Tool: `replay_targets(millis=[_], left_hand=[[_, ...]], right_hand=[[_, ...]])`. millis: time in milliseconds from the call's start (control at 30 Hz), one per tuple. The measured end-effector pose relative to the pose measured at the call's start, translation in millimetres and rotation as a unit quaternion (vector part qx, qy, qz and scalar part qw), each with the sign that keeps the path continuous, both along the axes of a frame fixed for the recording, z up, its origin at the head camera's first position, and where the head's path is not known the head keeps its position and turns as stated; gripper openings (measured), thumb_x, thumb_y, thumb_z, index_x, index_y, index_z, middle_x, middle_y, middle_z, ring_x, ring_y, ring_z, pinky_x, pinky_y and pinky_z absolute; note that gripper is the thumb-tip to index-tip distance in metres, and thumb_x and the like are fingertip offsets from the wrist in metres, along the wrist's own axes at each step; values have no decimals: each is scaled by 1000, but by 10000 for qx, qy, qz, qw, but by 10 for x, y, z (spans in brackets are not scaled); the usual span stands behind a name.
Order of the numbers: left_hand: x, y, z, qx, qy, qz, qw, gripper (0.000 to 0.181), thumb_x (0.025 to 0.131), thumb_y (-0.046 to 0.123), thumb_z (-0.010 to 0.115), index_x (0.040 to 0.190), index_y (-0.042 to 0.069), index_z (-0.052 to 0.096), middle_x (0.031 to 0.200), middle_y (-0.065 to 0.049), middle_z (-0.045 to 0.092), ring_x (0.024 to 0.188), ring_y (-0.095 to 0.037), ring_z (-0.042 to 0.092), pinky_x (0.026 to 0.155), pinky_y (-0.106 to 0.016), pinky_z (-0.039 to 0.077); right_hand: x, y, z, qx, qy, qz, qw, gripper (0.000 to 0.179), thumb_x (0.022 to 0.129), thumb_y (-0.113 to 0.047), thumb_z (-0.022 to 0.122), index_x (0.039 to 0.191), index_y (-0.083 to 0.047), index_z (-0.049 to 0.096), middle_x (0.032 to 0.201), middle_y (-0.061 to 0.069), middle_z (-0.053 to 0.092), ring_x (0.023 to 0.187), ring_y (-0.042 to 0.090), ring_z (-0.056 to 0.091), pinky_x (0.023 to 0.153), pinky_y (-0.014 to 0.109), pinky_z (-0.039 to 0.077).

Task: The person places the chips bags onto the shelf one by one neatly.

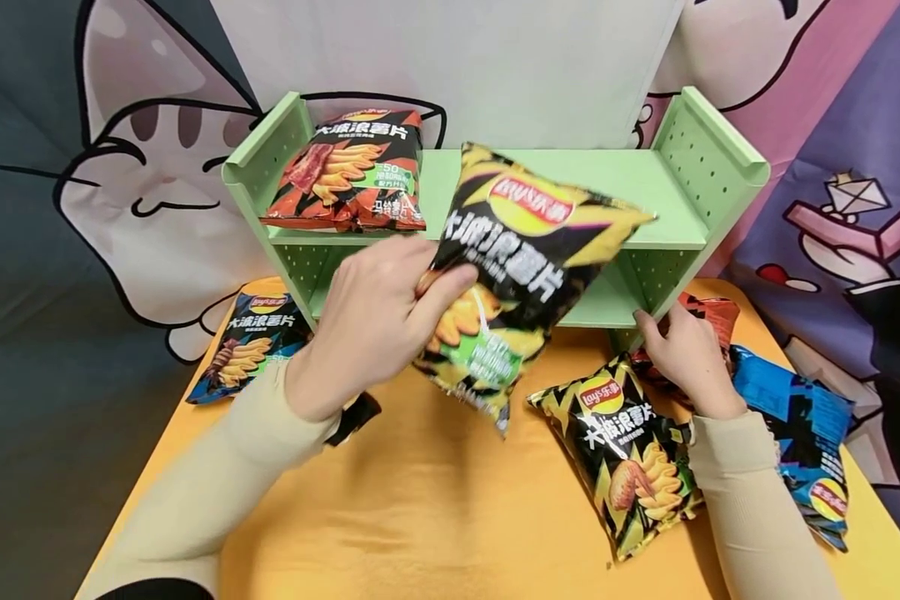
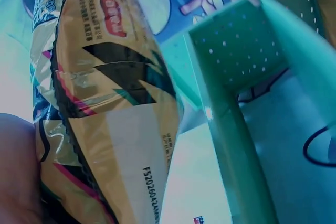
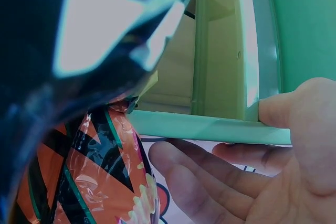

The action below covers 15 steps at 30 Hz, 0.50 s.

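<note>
My left hand (image 1: 382, 321) pinches a yellow-and-black bag of potato chips (image 1: 510, 242) by its left edge, thumb on the printed front. The bag hangs tilted in the air before the green shelf (image 1: 540, 158). In the left wrist view the back of this chip bag (image 2: 121, 103) fills much of the left side. My right hand (image 1: 686, 358) holds the shelf's lower right side panel. In the right wrist view the right hand's thumb (image 3: 278, 108) touches the green panel, with the fingers around its other side. A red-and-black chip bag (image 3: 100, 166) lies beside those fingers.
One red chip bag (image 1: 352, 175) sits on the top shelf at left. A blue bag (image 1: 251, 346) lies on the orange table (image 1: 390, 517) at left. Another yellow-black bag (image 1: 626, 458), a red bag (image 1: 708, 321) and blue bags (image 1: 802, 433) crowd the right side.
</note>
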<state>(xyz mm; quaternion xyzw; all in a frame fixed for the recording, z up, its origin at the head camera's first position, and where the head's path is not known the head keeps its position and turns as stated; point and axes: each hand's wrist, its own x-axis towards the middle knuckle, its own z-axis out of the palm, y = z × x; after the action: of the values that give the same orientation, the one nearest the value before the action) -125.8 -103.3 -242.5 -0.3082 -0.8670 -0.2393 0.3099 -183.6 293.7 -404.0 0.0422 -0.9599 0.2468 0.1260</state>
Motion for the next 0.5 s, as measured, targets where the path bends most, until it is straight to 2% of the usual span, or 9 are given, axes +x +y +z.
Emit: replay_targets(millis=[133, 233, 300, 400, 500], left_hand=[[-225, 119, 181, 157, 33, 330, 9993, 57, 103, 43, 60, 60, 16, 34, 60, 0, 29, 52, -20, 32, 51, -36, 24], [-414, 197, 317, 217, -176, 582, 9979, 60, 105, 49, 55, 58, 17, 35, 57, 0, 31, 51, -20, 33, 51, -36, 25], [-536, 249, 407, 226, -364, 783, 9960, 61, 106, 52, 50, 58, 17, 36, 56, 0, 32, 51, -20, 32, 52, -35, 25], [-705, 329, 529, 125, -702, 1256, 9895, 63, 106, 58, 43, 59, 17, 37, 58, 0, 33, 53, -20, 34, 53, -33, 27], [-838, 398, 619, -27, -1203, 1784, 9766, 62, 106, 62, 38, 62, 18, 40, 61, 0, 37, 57, -21, 42, 53, -33, 32]], right_hand=[[-3, -3, -3, 30, 33, 14, 10000, 53, 108, -40, 48, 132, 6, 57, 90, 27, 70, 61, 34, 61, 60, 46, 43], [-1, -2, 2, 50, 36, 9, 10000, 53, 108, -40, 47, 132, 7, 57, 97, 31, 71, 71, 43, 65, 68, 56, 46], [-2, 0, 3, 49, -4, -11, 10000, 53, 108, -40, 47, 133, 6, 56, 97, 31, 70, 74, 46, 66, 70, 58, 46], [-3, 3, 2, 60, -16, -25, 10000, 53, 108, -40, 46, 134, 6, 56, 99, 31, 70, 79, 48, 66, 72, 60, 46], [-9, 3, -3, 61, -5, 3, 10000, 53, 108, -40, 46, 134, 5, 56, 100, 32, 70, 80, 49, 67, 72, 61, 46]])
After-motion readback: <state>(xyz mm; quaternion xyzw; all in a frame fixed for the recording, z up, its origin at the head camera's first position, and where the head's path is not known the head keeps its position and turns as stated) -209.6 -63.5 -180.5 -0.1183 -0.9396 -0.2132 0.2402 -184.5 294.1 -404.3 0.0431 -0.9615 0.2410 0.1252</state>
